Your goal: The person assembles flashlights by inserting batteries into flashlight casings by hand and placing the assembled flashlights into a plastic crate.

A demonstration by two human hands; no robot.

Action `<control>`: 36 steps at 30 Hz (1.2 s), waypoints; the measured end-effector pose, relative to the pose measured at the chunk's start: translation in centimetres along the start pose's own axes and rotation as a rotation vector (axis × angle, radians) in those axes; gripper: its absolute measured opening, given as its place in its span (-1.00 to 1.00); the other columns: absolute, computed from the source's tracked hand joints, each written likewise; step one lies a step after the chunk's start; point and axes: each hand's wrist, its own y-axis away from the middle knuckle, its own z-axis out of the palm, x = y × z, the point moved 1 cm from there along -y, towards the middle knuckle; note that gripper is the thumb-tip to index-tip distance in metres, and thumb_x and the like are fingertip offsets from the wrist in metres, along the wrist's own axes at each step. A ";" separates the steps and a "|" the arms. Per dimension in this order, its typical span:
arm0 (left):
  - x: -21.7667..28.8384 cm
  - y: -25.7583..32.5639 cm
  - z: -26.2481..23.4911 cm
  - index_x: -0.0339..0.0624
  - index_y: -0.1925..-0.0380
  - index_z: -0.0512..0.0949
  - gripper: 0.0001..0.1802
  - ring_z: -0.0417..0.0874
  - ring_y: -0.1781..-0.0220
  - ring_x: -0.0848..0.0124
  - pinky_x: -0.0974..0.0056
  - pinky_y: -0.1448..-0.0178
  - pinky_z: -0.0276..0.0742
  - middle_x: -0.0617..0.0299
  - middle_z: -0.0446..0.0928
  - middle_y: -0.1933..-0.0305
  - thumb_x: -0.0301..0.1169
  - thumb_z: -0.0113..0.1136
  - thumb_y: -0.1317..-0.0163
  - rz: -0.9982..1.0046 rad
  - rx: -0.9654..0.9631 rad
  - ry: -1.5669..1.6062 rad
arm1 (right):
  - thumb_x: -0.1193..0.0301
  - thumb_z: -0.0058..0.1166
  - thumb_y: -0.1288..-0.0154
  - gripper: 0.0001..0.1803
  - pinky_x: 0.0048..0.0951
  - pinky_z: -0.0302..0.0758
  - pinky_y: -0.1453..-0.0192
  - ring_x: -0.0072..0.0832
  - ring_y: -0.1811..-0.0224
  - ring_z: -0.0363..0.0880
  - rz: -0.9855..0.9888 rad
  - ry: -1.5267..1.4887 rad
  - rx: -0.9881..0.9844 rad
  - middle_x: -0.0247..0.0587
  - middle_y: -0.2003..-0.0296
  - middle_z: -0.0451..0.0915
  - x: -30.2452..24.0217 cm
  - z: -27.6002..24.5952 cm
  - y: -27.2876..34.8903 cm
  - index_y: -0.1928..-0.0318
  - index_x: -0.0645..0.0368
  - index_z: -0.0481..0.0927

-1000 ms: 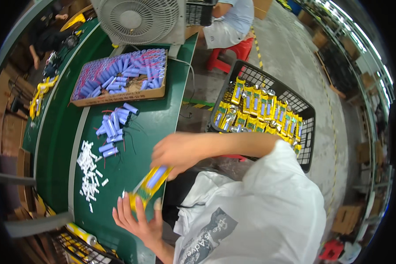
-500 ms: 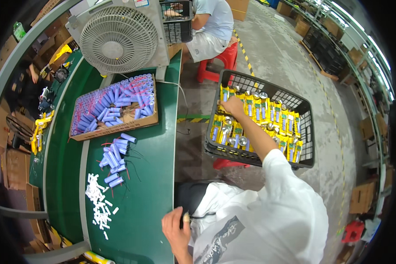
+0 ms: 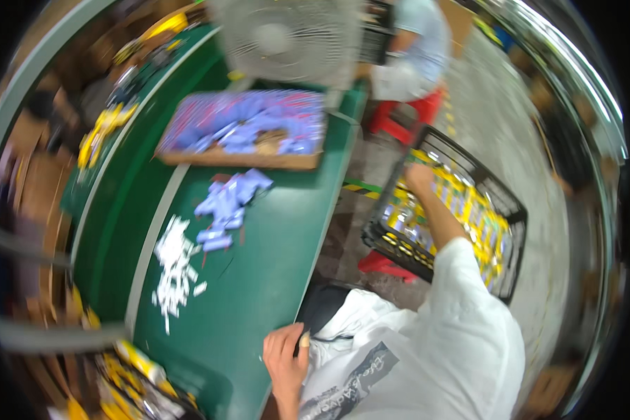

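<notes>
My right arm reaches out to a black plastic crate (image 3: 469,162), and my right hand (image 3: 419,178) is at its far left part, on the yellow-wrapped battery packs (image 3: 462,199). The fingers there are smeared by motion, so a grip cannot be made out. At the near edge of the green table, my left hand (image 3: 285,355) rests with loosely bent fingers and the thumb apart, a pale cover on the thumb tip. Nothing shows in it. Loose blue cylindrical battery cells (image 3: 227,203) with thin wires lie on the table beyond it, beside a pile of small white pieces (image 3: 175,269).
A cardboard box (image 3: 238,159) full of blue cells stands on the green table (image 3: 273,259), before a large grey fan (image 3: 280,42). Past it a person (image 3: 421,42) sits on a red stool (image 3: 406,115). Another red stool (image 3: 385,266) shows below the crate.
My view has swung left, so table and crate appear further right, and the picture is blurred. My right hand stays in the crate; my left hand remains by the table edge.
</notes>
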 end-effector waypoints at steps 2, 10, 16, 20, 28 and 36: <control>0.7 -0.7 -2.5 -0.24 0.10 0.72 -0.73 0.75 0.06 0.09 0.09 -0.07 0.60 0.09 0.75 0.07 -0.54 0.44 -0.16 -0.085 0.055 0.074 | 0.09 0.01 -0.42 -0.54 0.09 0.67 0.11 0.07 0.15 0.79 0.006 -0.032 -0.118 0.12 0.23 0.79 -1.1 0.0 0.2 0.27 0.18 0.83; 9.7 -4.6 -15.7 -0.11 0.23 0.75 -0.75 0.81 0.31 0.28 0.28 0.27 0.64 0.12 0.80 0.21 -0.36 0.57 -0.09 0.299 0.459 0.179 | -0.19 0.11 -0.46 -0.38 -0.12 0.65 0.07 -0.08 0.21 0.78 0.023 -0.056 0.080 0.02 0.25 0.80 -7.4 -20.1 5.4 0.03 0.15 0.80; 14.0 -5.8 -13.8 -0.18 0.48 0.72 -0.94 0.76 0.31 0.31 0.36 0.38 0.63 0.13 0.75 0.34 -0.46 0.38 -0.14 0.400 0.921 0.139 | 0.27 0.33 -0.43 -0.75 -0.46 0.44 0.36 -0.63 0.49 0.47 -0.808 -0.939 -0.101 -0.30 0.54 0.64 -27.0 -29.6 14.1 0.05 0.18 0.77; 15.3 -4.6 -13.7 -0.21 0.53 0.71 -0.90 0.76 0.32 0.33 0.33 0.36 0.64 0.10 0.74 0.35 -0.47 0.38 -0.13 0.285 1.030 0.090 | 0.19 0.32 -0.40 -0.72 -0.18 0.58 0.27 -0.18 0.41 0.72 -1.094 -0.800 -0.126 -0.12 0.44 0.75 -38.4 -28.3 12.9 0.05 0.10 0.75; 16.7 -3.5 -14.0 -0.29 0.52 0.73 -0.80 0.77 0.24 0.37 0.29 0.11 0.74 0.10 0.75 0.30 -0.40 0.40 -0.24 0.384 1.051 0.155 | 0.17 0.42 -0.12 -0.41 0.13 0.64 -0.04 0.17 0.06 0.76 -1.136 -0.274 -0.189 0.16 0.17 0.77 -45.2 -26.5 9.9 -0.12 0.04 0.48; 10.9 3.5 -24.9 -0.13 0.18 0.78 -0.73 0.78 0.17 0.26 0.32 0.03 0.64 0.12 0.78 0.16 -0.44 0.42 -0.05 -0.352 0.591 -0.966 | 0.33 0.40 -0.14 -0.50 -0.24 0.62 0.12 -0.24 0.25 0.76 -0.954 -0.677 -0.428 0.00 0.41 0.73 -41.6 -26.3 11.2 -0.10 0.19 0.63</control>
